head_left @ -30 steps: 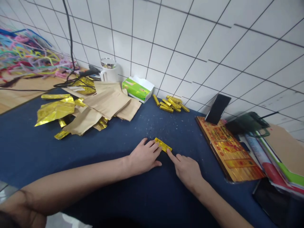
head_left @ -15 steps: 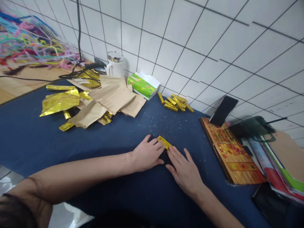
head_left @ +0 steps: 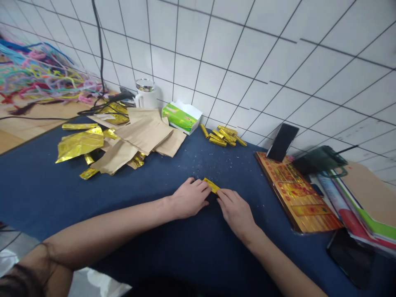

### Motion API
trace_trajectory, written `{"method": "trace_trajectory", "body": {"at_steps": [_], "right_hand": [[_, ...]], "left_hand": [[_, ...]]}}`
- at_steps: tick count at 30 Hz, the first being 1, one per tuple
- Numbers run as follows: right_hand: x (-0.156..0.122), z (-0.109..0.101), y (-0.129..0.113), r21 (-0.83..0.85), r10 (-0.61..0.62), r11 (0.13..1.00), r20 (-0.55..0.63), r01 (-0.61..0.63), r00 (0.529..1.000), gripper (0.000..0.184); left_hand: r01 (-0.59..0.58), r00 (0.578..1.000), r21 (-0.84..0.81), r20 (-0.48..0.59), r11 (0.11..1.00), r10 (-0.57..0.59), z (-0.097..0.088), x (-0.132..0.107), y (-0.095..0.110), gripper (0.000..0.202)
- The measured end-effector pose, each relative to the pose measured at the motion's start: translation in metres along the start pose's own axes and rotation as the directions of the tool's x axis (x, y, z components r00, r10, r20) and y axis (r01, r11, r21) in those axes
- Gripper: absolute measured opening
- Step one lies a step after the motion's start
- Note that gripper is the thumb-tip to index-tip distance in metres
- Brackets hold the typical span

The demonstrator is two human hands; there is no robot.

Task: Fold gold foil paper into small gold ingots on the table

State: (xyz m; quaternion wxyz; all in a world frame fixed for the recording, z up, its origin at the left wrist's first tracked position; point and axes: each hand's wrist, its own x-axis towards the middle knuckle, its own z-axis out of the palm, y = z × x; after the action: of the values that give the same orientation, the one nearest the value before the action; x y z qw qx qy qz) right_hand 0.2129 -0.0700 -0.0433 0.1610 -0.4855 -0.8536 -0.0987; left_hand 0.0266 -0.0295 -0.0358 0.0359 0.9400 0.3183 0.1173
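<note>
Between my hands a narrow folded strip of gold foil paper (head_left: pixel 212 185) lies on the dark blue table surface. My left hand (head_left: pixel 191 199) has its fingers bent over the strip's left part, thumb tucked near its lower edge. At the right end, my right hand (head_left: pixel 236 209) grips the strip with its fingers drawn together and thumb beneath. The fingers cover both ends in part. Against the wall beyond lies a small pile of similar gold foil rolls (head_left: pixel 227 135).
At left, brown paper sheets (head_left: pixel 145 130) overlap loose gold foil (head_left: pixel 81 145). A white mug (head_left: pixel 146 95) and green tissue pack (head_left: pixel 181 116) stand by the wall. To the right, a phone (head_left: pixel 283 142) leans above a patterned gold-orange stack (head_left: pixel 300 196).
My right hand's fingers have drawn together and closed on the strip's right end; before, they lay stretched out. My left hand's fingers have curled in slightly. The view has shifted a little.
</note>
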Motion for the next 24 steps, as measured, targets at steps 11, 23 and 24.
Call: {"method": "trace_trajectory", "body": {"at_steps": [11, 23, 24], "right_hand": [[0.009, 0.009, 0.008, 0.159, 0.075, 0.986, -0.094, -0.059, 0.993, 0.021], [0.011, -0.001, 0.005, 0.389, 0.424, 0.779, 0.249, -0.491, 0.871, 0.019], [0.011, -0.001, 0.003, 0.322, 0.415, 0.817, 0.247, -0.479, 0.875, 0.019]], "left_hand": [[0.072, 0.996, -0.135, -0.045, 0.988, -0.079, 0.002, 0.01, -0.015, 0.015], [0.298, 0.949, -0.399, 0.026, 0.867, -0.315, 0.0, 0.014, -0.017, 0.011], [0.292, 0.952, -0.358, 0.019, 0.887, -0.306, 0.001, 0.014, -0.016, 0.011]]}}
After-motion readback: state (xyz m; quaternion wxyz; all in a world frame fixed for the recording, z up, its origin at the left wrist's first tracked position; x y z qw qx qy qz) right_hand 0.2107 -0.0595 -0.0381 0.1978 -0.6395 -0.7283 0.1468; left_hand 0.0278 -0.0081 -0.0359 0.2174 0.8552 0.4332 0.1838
